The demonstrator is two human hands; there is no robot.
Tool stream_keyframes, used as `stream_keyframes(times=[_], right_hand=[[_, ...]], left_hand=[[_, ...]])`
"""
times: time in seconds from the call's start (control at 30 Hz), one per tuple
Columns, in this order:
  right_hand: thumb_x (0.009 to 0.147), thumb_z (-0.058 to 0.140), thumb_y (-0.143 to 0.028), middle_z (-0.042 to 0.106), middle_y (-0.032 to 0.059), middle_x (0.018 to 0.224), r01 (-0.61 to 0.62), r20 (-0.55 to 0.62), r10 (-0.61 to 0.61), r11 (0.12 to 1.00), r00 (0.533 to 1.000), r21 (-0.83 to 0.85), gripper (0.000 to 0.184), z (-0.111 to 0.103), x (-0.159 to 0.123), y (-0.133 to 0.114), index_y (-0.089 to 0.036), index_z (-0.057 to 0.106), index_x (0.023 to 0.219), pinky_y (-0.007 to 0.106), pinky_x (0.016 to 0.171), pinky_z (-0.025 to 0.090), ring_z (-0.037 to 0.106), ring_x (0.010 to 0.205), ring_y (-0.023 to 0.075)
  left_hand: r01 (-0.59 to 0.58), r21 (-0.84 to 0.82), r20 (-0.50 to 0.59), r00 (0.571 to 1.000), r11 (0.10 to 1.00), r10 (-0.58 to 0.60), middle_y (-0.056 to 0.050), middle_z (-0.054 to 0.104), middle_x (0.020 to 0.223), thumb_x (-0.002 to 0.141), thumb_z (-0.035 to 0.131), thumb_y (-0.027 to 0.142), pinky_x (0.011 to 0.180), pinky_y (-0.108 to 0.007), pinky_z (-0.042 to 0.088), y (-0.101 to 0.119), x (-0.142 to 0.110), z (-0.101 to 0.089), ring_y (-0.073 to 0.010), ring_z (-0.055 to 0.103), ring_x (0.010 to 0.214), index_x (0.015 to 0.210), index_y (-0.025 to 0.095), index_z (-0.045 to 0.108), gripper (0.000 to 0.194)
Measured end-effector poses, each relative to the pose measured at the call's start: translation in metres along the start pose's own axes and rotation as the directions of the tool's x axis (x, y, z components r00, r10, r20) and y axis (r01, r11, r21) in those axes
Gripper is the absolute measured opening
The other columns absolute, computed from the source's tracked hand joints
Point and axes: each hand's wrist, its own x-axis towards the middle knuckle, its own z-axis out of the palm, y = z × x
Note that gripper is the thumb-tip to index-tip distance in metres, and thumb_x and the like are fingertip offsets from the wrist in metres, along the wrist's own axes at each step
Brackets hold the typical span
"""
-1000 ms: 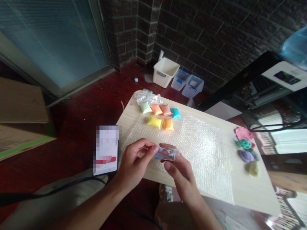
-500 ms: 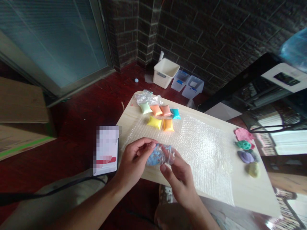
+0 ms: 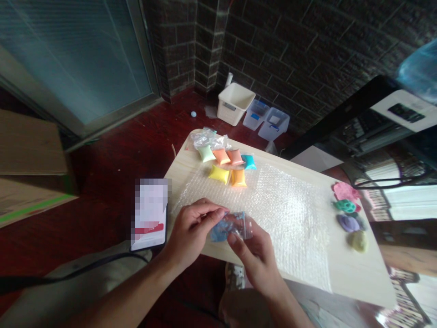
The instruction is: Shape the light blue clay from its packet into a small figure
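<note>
Plastic, thin and clear, made up the small bag (image 3: 235,224) at the lower centre of the frame, held up in front of the tabletop (image 3: 357,275) with something blue inside it. The left hand (image 3: 191,230) pinched its upper left edge between thumb and forefinger; the right hand (image 3: 257,249) gripped the other end, thumb in front, fingers behind. It looked light and limp, likely slick and easily creased; the blue contents seemed soft, though glare hid their shape. The flat film edges probably offered the surest hold, as squeezing the filled part might have deformed it. Beneath and beyond lay bubble wrap (image 3: 290,218), bearing plump coloured packets (image 3: 219,174) near the centre. Moulded coloured lumps (image 3: 358,241) sat towards the right of the frame, and a white bin (image 3: 227,114) stood on the floor at upper centre.
</note>
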Motion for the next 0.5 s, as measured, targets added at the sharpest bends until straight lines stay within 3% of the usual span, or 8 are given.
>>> stream_keyframes(times=[0.17,0.33,0.5], right_hand=[[0.095,0.074,-0.043,0.073,0.0094,0.132,0.026,-0.081,-0.030,0.998,0.996,-0.052,0.036,-0.0009,-0.0019,0.0033,-0.032,0.076,0.129,0.054,0.104,0.055,0.065,0.125,0.0351],[0.098,0.070,-0.039,0.072,0.0091,0.138,0.033,-0.057,-0.035,0.998,0.998,-0.047,0.043,-0.0009,-0.0013,0.0040,-0.033,0.068,0.141,0.056,0.110,0.050,0.063,0.129,0.0337],[0.097,0.073,-0.035,0.076,0.0080,0.122,0.053,-0.063,-0.055,0.998,0.997,-0.027,0.029,-0.0014,0.0009,0.0015,-0.032,0.077,0.126,0.048,0.099,0.056,0.070,0.112,0.0294]], left_hand=[[0.087,-0.133,-0.072,0.993,0.987,-0.097,-0.004,0.077,0.096,0.095,0.070,0.038,0.083,-0.027,0.051,0.0006,0.0015,0.0023,-0.0184,0.069,0.094,0.102,0.021,0.081,0.021],[0.112,-0.176,-0.112,0.985,0.978,-0.133,-0.001,0.070,0.078,0.088,0.078,0.038,0.069,-0.024,0.047,-0.0020,0.0035,0.0007,-0.0135,0.062,0.074,0.085,0.018,0.073,0.021],[0.108,-0.166,-0.138,0.982,0.980,-0.131,-0.004,0.075,0.080,0.084,0.081,0.034,0.072,-0.027,0.050,0.0001,0.0038,-0.0003,-0.0157,0.066,0.076,0.082,0.016,0.076,0.019]])
